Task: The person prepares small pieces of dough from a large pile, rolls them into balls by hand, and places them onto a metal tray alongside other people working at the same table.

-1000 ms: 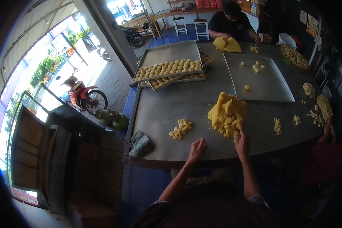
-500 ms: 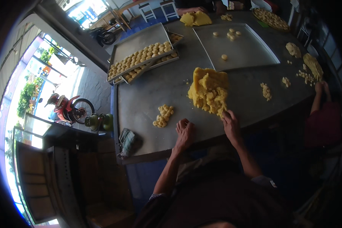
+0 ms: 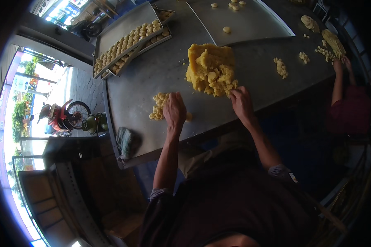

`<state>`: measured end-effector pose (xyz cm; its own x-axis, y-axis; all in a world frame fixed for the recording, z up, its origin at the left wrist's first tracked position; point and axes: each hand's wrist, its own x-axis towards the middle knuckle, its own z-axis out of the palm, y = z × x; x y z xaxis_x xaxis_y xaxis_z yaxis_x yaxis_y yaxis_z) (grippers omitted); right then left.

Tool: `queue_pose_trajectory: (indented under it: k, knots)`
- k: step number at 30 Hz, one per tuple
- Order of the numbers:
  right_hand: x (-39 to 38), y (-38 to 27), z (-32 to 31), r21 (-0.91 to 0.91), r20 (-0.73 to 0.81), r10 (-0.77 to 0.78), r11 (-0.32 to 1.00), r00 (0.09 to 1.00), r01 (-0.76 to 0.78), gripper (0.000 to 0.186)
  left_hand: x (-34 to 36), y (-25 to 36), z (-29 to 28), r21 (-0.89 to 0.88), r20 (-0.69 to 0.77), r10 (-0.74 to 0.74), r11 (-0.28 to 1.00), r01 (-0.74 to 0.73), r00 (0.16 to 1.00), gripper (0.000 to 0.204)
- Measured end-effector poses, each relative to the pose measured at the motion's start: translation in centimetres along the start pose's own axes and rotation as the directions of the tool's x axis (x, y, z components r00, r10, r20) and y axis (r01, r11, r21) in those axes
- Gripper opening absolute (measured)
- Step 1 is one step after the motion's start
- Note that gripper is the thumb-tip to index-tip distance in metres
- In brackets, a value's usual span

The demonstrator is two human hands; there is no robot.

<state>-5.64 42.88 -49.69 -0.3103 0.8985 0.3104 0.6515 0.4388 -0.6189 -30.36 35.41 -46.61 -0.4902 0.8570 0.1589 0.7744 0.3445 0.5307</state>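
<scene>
A large crumbly mound of yellow dough lies on the metal table. My right hand has its fingers pinched at the mound's lower right edge, on the dough. My left hand rests at a small pile of dough pieces left of the mound, its fingers bent together; what is under them is hidden. A crumpled greenish cloth lies at the near left edge of the table.
Trays of dough balls sit at the back left; another tray holds a few balls. A co-worker's hands touch a dough lump at right. Outside at left stand a red motorbike and green cylinders.
The view has tilted, shifting the table upward. My left hand has moved from bare table onto the small pile. My right hand stays at the mound's edge, fingers more bent.
</scene>
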Motion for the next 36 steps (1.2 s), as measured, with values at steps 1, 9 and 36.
queue_pose_trajectory:
  k: [1,9,36]
  knots:
    - [0.4,-0.1,-0.2,0.039,0.022,0.006,0.999,1.000,-0.007,0.016,0.3,-1.1,1.9,0.124,-0.089,0.106,0.988,-0.094,0.990,0.027]
    - [0.7,1.5,0.2,0.044,0.005,0.042,0.998,0.999,-0.043,0.079,-2.4,-3.3,1.3,0.068,0.049,0.298,0.951,-0.300,0.953,0.027]
    - [-0.7,-1.2,0.4,-0.057,0.163,0.053,0.997,0.985,-0.044,0.054,1.1,-8.1,-4.3,-0.061,0.093,-0.235,0.968,0.242,0.967,0.040]
